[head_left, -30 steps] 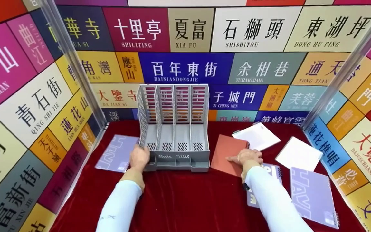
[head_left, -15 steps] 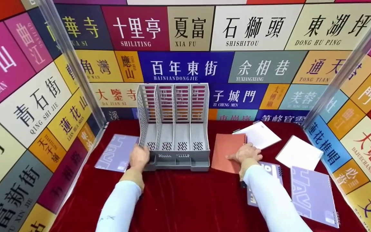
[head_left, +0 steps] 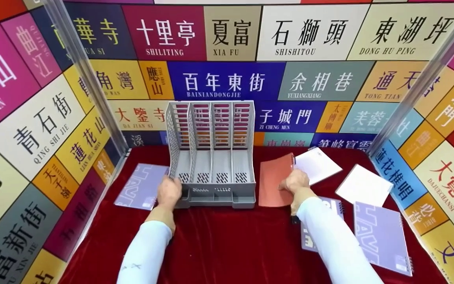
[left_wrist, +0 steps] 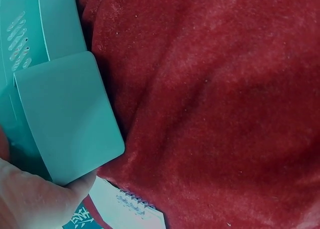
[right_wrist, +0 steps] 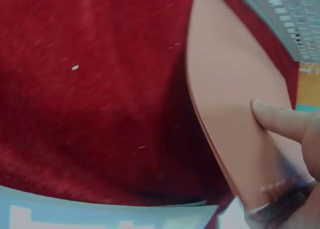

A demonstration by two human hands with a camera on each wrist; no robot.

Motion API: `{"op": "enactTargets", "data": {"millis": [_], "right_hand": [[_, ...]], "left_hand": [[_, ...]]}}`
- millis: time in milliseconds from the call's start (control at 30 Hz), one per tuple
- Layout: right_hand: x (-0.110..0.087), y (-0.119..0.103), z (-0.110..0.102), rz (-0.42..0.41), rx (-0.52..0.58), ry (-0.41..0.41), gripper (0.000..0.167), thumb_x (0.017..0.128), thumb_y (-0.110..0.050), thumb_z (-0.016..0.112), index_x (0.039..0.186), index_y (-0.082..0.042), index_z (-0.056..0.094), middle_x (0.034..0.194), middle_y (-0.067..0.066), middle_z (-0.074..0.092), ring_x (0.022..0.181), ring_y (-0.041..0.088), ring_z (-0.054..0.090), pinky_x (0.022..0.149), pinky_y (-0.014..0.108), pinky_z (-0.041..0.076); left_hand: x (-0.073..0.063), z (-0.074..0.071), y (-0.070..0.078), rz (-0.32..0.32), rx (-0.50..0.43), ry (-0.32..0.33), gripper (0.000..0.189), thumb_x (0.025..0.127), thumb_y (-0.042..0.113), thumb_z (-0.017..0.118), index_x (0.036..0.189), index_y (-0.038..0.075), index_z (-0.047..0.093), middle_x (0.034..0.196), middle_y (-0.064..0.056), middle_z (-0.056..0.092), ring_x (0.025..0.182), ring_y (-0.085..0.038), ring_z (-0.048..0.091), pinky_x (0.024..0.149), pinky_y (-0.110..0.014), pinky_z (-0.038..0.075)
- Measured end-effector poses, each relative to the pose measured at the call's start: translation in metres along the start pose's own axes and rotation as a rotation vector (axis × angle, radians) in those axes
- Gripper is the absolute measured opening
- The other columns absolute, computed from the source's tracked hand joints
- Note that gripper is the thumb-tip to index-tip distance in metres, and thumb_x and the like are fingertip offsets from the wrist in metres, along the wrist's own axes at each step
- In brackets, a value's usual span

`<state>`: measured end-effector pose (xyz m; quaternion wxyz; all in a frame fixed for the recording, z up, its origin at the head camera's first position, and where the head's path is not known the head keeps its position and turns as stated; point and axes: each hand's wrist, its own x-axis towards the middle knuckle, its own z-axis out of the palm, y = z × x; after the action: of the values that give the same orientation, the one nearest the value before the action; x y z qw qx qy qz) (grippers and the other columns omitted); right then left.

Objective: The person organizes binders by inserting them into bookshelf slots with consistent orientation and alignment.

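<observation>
My left hand (head_left: 169,192) grips the front left corner of a grey file rack (head_left: 215,193) with several upright slots, its thumb at the corner in the left wrist view. To the rack's right, my right hand (head_left: 296,182) pinches a red-orange spiral notebook (head_left: 273,183) near its bound edge. In the right wrist view the thumb presses on the cover of the notebook (right_wrist: 235,89), which bends, its right side raised. The fingers beneath it are mostly hidden.
A purple notebook (head_left: 138,187) lies left of the rack. On the right are a white spiral notebook (head_left: 321,163), a white pad (head_left: 365,185), a purple notebook (head_left: 382,236) and another one (head_left: 309,238) partly under my right forearm. Sign-printed walls (head_left: 227,81) enclose the red cloth (head_left: 219,248).
The right fingers have closed on the red-orange notebook's bound side. That edge has lifted and the notebook has turned slightly and shifted away from me. My left hand stays on the rack.
</observation>
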<state>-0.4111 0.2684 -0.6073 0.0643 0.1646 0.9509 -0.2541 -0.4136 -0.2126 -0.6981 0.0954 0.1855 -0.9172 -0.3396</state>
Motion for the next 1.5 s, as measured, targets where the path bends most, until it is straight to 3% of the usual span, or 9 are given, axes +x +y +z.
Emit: {"op": "enactTargets", "data": {"millis": [133, 267, 367, 600, 767, 1033, 1200, 1233, 1500], "right_hand": [[-0.01, -0.018, -0.011, -0.001, 0.042, -0.025, 0.042, 0.082, -0.027, 0.089, 0.11, 0.002, 0.077, 0.124, 0.027, 0.077, 0.112, 0.038, 0.072, 0.105, 0.05, 0.062], [-0.02, -0.037, -0.017, -0.044, 0.072, -0.062, 0.025, 0.091, -0.023, 0.067, 0.102, -0.003, 0.075, 0.114, 0.019, 0.076, 0.099, 0.03, 0.066, 0.093, 0.045, 0.062], [-0.025, -0.047, -0.017, -0.092, 0.066, -0.078, 0.028, 0.094, -0.023, 0.058, 0.103, -0.002, 0.075, 0.113, 0.018, 0.075, 0.097, 0.028, 0.064, 0.091, 0.044, 0.06], [-0.037, -0.057, -0.016, -0.148, 0.029, -0.071, 0.03, 0.095, -0.021, 0.057, 0.106, 0.0, 0.075, 0.121, 0.023, 0.078, 0.102, 0.033, 0.067, 0.096, 0.051, 0.061], [-0.043, -0.057, -0.018, -0.168, 0.039, -0.036, 0.028, 0.096, -0.021, 0.056, 0.104, 0.0, 0.074, 0.119, 0.024, 0.078, 0.104, 0.035, 0.07, 0.099, 0.054, 0.061], [-0.047, -0.054, -0.02, -0.158, 0.098, 0.093, 0.037, 0.107, -0.032, 0.055, 0.106, -0.001, 0.074, 0.12, 0.026, 0.08, 0.117, 0.047, 0.076, 0.099, 0.062, 0.061], [-0.046, -0.05, -0.022, -0.176, 0.107, 0.157, 0.039, 0.109, -0.032, 0.055, 0.108, 0.0, 0.075, 0.121, 0.027, 0.08, 0.119, 0.049, 0.076, 0.098, 0.063, 0.06], [-0.047, -0.049, -0.022, -0.18, 0.113, 0.167, 0.038, 0.108, -0.032, 0.055, 0.108, 0.0, 0.075, 0.12, 0.027, 0.08, 0.118, 0.049, 0.076, 0.098, 0.063, 0.06], [-0.049, -0.049, -0.024, -0.222, 0.119, 0.278, 0.04, 0.11, -0.034, 0.055, 0.107, -0.001, 0.077, 0.12, 0.027, 0.081, 0.115, 0.053, 0.076, 0.095, 0.065, 0.06]], "left_hand": [[-0.004, -0.008, 0.003, -0.01, -0.01, -0.016, 0.048, 0.105, 0.039, 0.049, 0.124, -0.004, 0.061, 0.115, -0.034, 0.078, 0.115, -0.058, 0.075, 0.096, -0.065, 0.06], [-0.023, -0.032, 0.023, -0.034, -0.038, -0.063, 0.045, 0.106, 0.03, 0.05, 0.127, -0.008, 0.059, 0.121, -0.039, 0.075, 0.121, -0.062, 0.071, 0.102, -0.068, 0.057], [-0.027, -0.035, 0.025, -0.037, -0.046, -0.069, 0.043, 0.106, 0.028, 0.051, 0.126, -0.009, 0.059, 0.121, -0.041, 0.074, 0.12, -0.063, 0.07, 0.102, -0.068, 0.057], [0.006, 0.01, -0.019, -0.005, -0.014, -0.047, 0.05, 0.107, 0.038, 0.044, 0.126, -0.005, 0.061, 0.119, -0.037, 0.076, 0.114, -0.058, 0.074, 0.099, -0.065, 0.059], [0.015, 0.02, -0.029, 0.01, -0.015, -0.033, 0.05, 0.108, 0.038, 0.041, 0.126, -0.004, 0.06, 0.12, -0.036, 0.076, 0.116, -0.058, 0.074, 0.099, -0.065, 0.059], [0.004, 0.012, -0.021, 0.018, -0.032, 0.001, 0.052, 0.106, 0.04, 0.046, 0.123, -0.005, 0.063, 0.117, -0.037, 0.078, 0.114, -0.059, 0.075, 0.099, -0.064, 0.059], [0.014, 0.022, -0.032, 0.038, -0.001, -0.02, 0.056, 0.108, 0.04, 0.043, 0.133, -0.008, 0.06, 0.123, -0.038, 0.076, 0.118, -0.06, 0.073, 0.102, -0.066, 0.059], [0.006, 0.012, -0.023, 0.035, -0.007, -0.033, 0.056, 0.109, 0.038, 0.043, 0.134, -0.009, 0.06, 0.125, -0.039, 0.075, 0.119, -0.06, 0.073, 0.103, -0.066, 0.058], [-0.013, -0.014, 0.004, 0.047, -0.066, -0.039, 0.047, 0.107, 0.036, 0.049, 0.126, -0.005, 0.062, 0.121, -0.033, 0.077, 0.115, -0.056, 0.075, 0.101, -0.064, 0.058]]}}
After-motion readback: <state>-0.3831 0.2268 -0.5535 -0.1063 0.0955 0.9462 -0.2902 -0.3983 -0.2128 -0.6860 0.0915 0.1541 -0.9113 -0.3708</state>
